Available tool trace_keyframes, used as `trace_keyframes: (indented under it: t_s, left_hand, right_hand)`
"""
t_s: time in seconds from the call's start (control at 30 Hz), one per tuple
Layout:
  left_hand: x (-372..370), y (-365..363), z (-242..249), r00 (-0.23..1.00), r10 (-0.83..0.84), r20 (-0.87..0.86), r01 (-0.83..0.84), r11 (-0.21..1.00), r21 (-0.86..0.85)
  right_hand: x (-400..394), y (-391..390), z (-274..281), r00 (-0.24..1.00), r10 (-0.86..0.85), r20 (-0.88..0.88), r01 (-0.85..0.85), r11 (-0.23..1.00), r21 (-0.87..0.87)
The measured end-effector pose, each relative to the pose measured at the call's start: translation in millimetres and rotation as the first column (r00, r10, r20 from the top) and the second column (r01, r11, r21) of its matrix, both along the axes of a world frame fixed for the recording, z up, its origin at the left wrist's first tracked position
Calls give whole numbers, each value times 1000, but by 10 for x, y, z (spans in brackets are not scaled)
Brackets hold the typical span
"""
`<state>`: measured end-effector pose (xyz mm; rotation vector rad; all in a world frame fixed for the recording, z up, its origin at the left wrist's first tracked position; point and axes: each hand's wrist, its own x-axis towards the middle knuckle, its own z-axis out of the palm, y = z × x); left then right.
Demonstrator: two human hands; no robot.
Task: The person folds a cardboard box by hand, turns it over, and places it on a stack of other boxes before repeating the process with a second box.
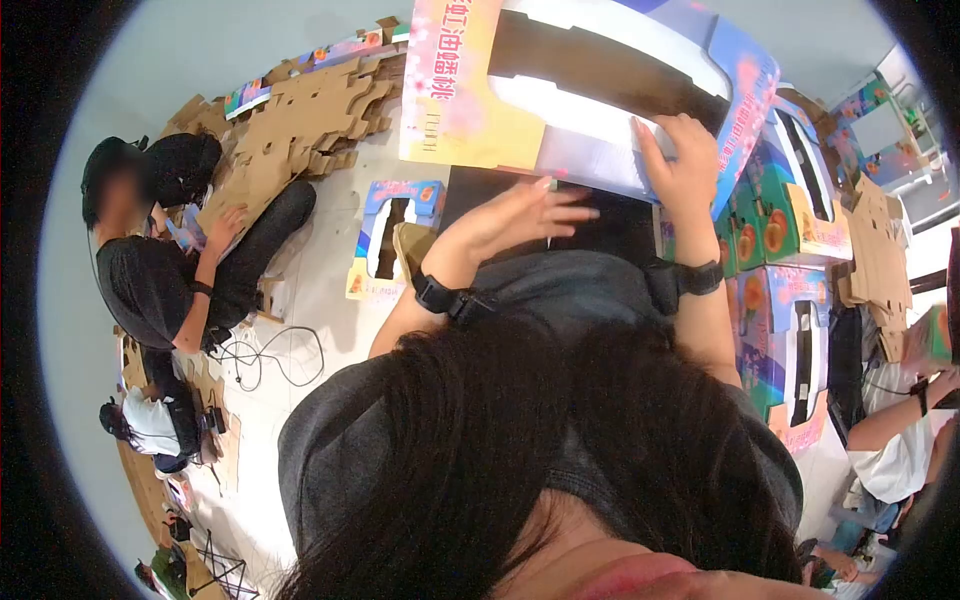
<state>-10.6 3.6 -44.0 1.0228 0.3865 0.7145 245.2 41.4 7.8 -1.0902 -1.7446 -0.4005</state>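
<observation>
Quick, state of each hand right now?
Left hand: open, fingers spread, near the box.
Right hand: on the box, fingers partly bent; whether it grips can't be told.

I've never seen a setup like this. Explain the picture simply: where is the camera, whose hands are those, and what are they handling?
There's no machine here. This single round, stretched view comes from a camera on someone's head, looking down past their hair and chin at their own bare hands. The right hand touches a large printed carton with a cut-out; whether it grips is unclear. The left hand is open beneath the carton's edge. More printed boxes stand stacked at the right, and a smaller one sits on the floor. Behind, at left, another person sits near flat cardboard.
</observation>
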Motion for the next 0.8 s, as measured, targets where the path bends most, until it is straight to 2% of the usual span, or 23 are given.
trace_keyframes:
  t_s: [0.03, 0.07, 0.2, 0.3, 0.5, 0.6, 0.8]
  left_hand:
    - [3, 55, -101, 994, 24, 107, -22, 1000, -18]
    - [2, 130, -234, 985, 106, 137, -99, 993, -59]
    - [164, 157, -170, 858, 473, 201, -483, 876, 0]
    - [222, 292, -249, 806, 561, 187, -569, 822, -12]
    - [276, 366, -202, 767, 624, 149, -633, 773, 23]
    - [352, 359, -106, 712, 696, 91, -697, 717, -27]
    - [395, 460, -70, 694, 716, 78, -716, 697, -30]
  right_hand:
    - [6, 2, -12, 1000, -4, 4, 4, 1000, 6]
    - [17, 3, -24, 1000, -9, 10, 9, 1000, 12]
    - [-4, -26, -17, 999, -47, 22, 46, 998, 44]
    - [-22, -57, 13, 997, -63, 49, 62, 998, 10]
    - [-63, -35, 37, 994, -88, 71, 85, 996, 36]
    - [-74, 14, 32, 992, -108, 61, 104, 993, 55]
    - [-74, 66, 48, 988, -144, 48, 144, 990, -1]
